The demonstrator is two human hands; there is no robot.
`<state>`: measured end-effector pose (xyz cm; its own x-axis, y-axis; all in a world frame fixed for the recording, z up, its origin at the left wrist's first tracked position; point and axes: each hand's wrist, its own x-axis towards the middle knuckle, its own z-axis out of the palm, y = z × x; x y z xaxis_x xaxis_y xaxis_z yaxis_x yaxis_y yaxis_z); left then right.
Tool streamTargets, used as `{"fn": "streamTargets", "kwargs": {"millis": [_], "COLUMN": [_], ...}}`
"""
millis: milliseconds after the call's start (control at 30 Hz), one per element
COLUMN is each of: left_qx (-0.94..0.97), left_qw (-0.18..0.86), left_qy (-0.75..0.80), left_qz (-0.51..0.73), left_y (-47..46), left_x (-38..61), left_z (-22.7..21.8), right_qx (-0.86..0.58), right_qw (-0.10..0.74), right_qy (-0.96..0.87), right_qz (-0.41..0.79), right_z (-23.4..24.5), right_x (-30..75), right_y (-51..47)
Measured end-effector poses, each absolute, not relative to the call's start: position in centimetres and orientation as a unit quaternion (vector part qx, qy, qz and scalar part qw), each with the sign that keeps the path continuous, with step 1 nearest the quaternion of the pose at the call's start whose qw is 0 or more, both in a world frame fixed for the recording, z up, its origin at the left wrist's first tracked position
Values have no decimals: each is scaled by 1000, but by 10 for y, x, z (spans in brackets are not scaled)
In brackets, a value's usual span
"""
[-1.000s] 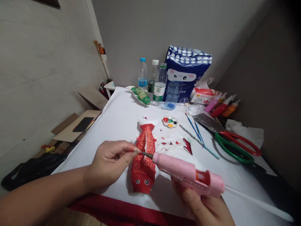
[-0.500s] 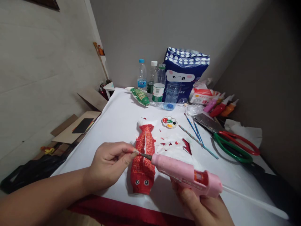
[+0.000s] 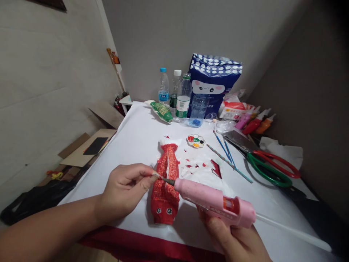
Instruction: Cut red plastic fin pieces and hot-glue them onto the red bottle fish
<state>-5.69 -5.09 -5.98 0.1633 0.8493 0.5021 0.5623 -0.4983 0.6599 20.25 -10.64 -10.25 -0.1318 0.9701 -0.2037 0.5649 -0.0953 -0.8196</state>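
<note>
A red patterned fish figure point(image 3: 165, 183) with two black eyes lies on the white table sheet point(image 3: 136, 142) in front of me. My right hand point(image 3: 234, 242) grips a pink glue gun point(image 3: 215, 202), its dark nozzle pointing left above the fish. A white glue stick point(image 3: 294, 233) sticks out of the gun's back. My left hand point(image 3: 125, 189) is closed in a pinch, thumb and forefinger holding a tiny piece right at the nozzle tip; I cannot make out what it is.
Behind the fish lie a paint palette point(image 3: 195, 141), thin brushes point(image 3: 227, 154), red scraps point(image 3: 216, 168) and large green-and-red scissors point(image 3: 269, 169). At the back stand three bottles point(image 3: 180, 96), a cut clear cup point(image 3: 197, 111), a blue dotted bag point(image 3: 214, 82) and paint tubes point(image 3: 255, 122). Cardboard point(image 3: 84, 145) lies left on the floor.
Both hands and the glue gun stay almost still; the gun and the view have drifted very slightly left.
</note>
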Motion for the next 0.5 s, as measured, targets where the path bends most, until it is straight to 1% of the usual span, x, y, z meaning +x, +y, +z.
{"fn": "streamTargets", "kwargs": {"millis": [200,300,367,500], "left_qx": [721,706,694,674], "left_qw": [207,234,265,309], "left_qy": [481,484,487,491], "left_qz": [455,461,459,457], "left_y": [-50,-51,-51,-51], "left_x": [-56,-55,-55,-55], "left_z": [-59,-58,-57,-59], "right_qx": [-579,-590,-605,-606], "right_qw": [268,276,283,325], "right_qy": [-652,-633,-613,-598], "right_qz": [410,419,423,411], "right_z": [-106,-105,-101,-84], "right_x": [203,203,199,187], "right_y": [-107,-108,-108,-106]}}
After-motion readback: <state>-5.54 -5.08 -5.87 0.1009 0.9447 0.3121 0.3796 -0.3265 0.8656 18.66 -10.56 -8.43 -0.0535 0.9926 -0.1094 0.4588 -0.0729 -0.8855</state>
